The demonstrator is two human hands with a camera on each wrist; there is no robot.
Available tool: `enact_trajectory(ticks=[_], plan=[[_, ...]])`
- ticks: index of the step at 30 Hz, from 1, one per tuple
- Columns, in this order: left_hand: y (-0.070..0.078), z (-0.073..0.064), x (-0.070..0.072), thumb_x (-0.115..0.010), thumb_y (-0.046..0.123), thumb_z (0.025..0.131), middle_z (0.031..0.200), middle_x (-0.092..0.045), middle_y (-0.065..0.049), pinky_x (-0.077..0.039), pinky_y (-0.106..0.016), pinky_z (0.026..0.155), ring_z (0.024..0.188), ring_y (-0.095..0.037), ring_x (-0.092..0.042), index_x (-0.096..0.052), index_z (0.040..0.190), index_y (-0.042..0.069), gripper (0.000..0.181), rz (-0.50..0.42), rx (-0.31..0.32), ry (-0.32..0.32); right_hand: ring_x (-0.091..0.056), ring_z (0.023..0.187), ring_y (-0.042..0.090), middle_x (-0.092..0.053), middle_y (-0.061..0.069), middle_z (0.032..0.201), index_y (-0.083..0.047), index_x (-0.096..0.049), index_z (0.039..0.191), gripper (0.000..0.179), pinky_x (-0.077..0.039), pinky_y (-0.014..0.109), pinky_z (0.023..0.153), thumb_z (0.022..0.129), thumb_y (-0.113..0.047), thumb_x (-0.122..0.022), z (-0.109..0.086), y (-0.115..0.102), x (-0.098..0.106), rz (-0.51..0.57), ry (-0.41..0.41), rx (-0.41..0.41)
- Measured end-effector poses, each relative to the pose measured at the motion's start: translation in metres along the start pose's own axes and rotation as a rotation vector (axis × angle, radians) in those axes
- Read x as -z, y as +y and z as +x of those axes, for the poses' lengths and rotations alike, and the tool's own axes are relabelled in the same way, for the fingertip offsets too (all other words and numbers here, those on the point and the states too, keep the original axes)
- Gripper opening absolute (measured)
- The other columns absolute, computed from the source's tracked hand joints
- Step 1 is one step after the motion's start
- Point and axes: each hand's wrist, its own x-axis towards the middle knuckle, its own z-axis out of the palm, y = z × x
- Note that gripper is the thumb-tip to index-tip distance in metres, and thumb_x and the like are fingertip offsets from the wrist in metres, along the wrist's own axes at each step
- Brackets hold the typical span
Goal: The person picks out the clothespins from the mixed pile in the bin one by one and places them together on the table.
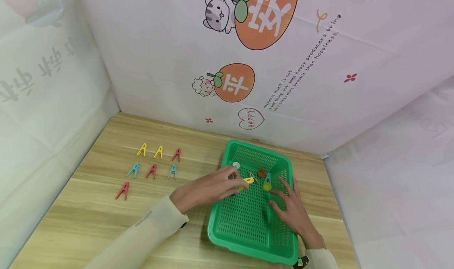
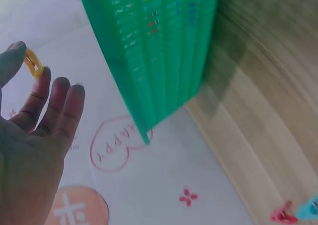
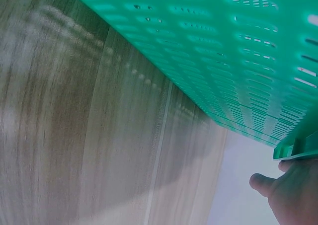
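A yellow clothespin (image 1: pixel 249 180) is pinched between thumb and forefinger of my left hand (image 1: pixel 221 184), over the green basket (image 1: pixel 244 225). The left wrist view shows the same clothespin (image 2: pixel 34 63) at the fingertips, other fingers extended. My right hand (image 1: pixel 292 212) straddles the basket's right rim, some fingers spread inside and others outside. Near its fingertips lie a yellow round cap (image 1: pixel 267 186) and a blue clothespin (image 1: pixel 267 178). A red-orange cap (image 1: pixel 261 173), a white round piece (image 1: pixel 235 165) and a pale clothespin (image 1: pixel 253 177) lie farther back in the basket. My left hand partly hides other small pieces.
Left of the basket, clothespins lie apart in rough rows on the wooden table (image 1: pixel 88 206): yellow (image 1: pixel 142 149), red (image 1: pixel 151 171) and blue (image 1: pixel 133 169), with one red (image 1: pixel 122 191) nearest me. Printed white cloth walls (image 1: pixel 159 64) enclose the table at the back and sides.
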Motion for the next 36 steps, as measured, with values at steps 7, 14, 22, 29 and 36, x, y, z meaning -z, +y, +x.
enact_trajectory(ticks=[7,14,22,29,36], plan=[[-0.006,-0.04,0.009,-0.058,0.024,0.115,0.127,-0.057,0.005,-0.053,-0.022,0.087,0.109,-0.009,-0.05,-0.066,0.144,0.035,0.032,-0.004,0.032,0.091,0.003,0.168,0.051,-0.036,0.022,0.173,-0.01,-0.078,0.128,0.034,-0.021,0.087,0.12,0.101,-0.029,-0.076,-0.001,0.0,0.0,0.005,-0.024,-0.015],[-0.015,-0.084,0.015,-0.059,0.024,0.115,0.129,-0.056,0.008,-0.054,-0.027,0.088,0.107,-0.008,-0.05,-0.06,0.146,0.039,0.035,-0.004,0.159,0.169,0.004,0.168,0.051,-0.036,0.022,0.173,-0.009,-0.078,0.128,0.034,-0.021,0.086,0.12,0.101,-0.03,-0.077,0.0,0.001,-0.002,0.008,-0.021,-0.009],[-0.033,-0.125,0.01,-0.071,0.012,0.107,0.123,-0.057,0.003,-0.054,-0.026,0.082,0.102,-0.01,-0.052,-0.064,0.144,0.03,0.042,0.121,0.175,0.319,-0.001,0.167,0.053,-0.04,0.024,0.17,-0.01,-0.079,0.126,0.032,-0.025,0.088,0.116,0.1,-0.028,-0.078,-0.002,-0.001,-0.001,0.002,0.021,0.026],[-0.043,-0.16,0.006,-0.074,0.011,0.104,0.122,-0.061,0.002,-0.054,-0.025,0.075,0.098,-0.011,-0.057,-0.071,0.139,0.026,0.039,0.17,0.351,0.379,-0.002,0.167,0.054,-0.04,0.025,0.17,-0.01,-0.079,0.126,0.032,-0.025,0.088,0.116,0.099,-0.028,-0.078,-0.002,0.0,-0.001,0.0,0.021,0.026],[-0.047,-0.188,0.001,-0.073,0.011,0.105,0.124,-0.063,-0.006,-0.055,-0.036,0.077,0.101,-0.019,-0.061,-0.07,0.138,0.024,0.035,0.201,0.484,0.387,-0.002,0.167,0.053,-0.039,0.022,0.171,-0.012,-0.079,0.127,0.032,-0.023,0.087,0.119,0.1,-0.028,-0.077,-0.001,-0.002,0.0,-0.003,0.009,0.009]])
